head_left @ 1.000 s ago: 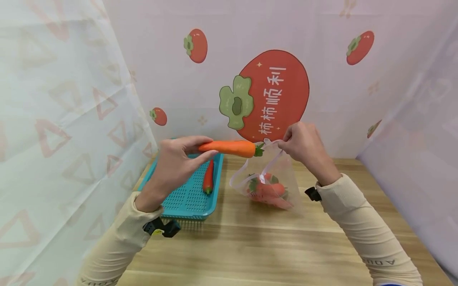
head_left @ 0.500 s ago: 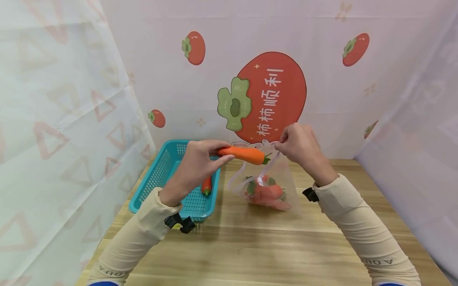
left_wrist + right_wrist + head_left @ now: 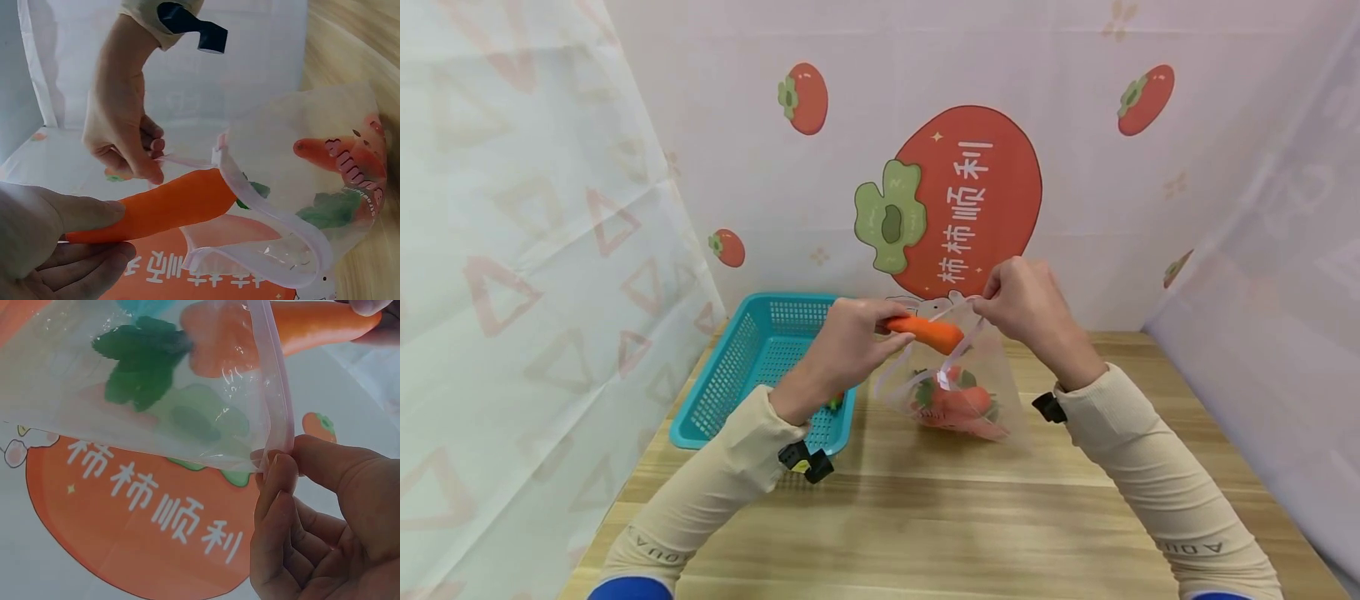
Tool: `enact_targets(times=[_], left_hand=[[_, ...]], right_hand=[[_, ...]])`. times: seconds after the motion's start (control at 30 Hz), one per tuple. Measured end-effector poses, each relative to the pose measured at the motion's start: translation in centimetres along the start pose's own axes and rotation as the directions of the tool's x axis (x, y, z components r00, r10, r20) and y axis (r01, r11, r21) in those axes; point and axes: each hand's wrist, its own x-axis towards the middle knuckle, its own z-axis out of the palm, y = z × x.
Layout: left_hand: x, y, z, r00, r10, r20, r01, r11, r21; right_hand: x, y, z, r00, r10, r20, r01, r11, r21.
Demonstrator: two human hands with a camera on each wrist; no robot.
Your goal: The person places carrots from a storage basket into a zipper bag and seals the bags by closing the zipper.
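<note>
My left hand (image 3: 857,340) pinches an orange carrot (image 3: 934,333) by its narrow end, thumb on one side and fingers on the other. The leafy end of the carrot is inside the mouth of a clear zip bag (image 3: 156,381), seen through the plastic in the right wrist view. My right hand (image 3: 1026,302) pinches the upper corner of the bag's pink-edged opening (image 3: 275,212) and holds it up. Low in the bag lie red and orange vegetables with green leaves (image 3: 331,209), close over the table.
A turquoise perforated basket (image 3: 711,400) stands on the wooden table (image 3: 940,525) at the left; a green-stemmed thing (image 3: 836,402) in it is mostly hidden behind my left hand. A printed cloth wall (image 3: 745,150) rises behind, with more cloth at both sides.
My left hand has moved right with the carrot, from over the basket to the bag, and the leafy end has entered the opening. My right hand keeps its grip on the bag, nearly still.
</note>
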Motion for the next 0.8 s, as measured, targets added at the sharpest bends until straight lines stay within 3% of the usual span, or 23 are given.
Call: enact_targets(times=[0.8], left_hand=[[1.1, -1.0, 4.1, 0.993, 0.008, 0.118, -0.018, 0.996, 0.086]], right_hand=[[0.4, 0.1, 0.4, 0.999, -0.036, -0.019, 0.036, 0.999, -0.001]])
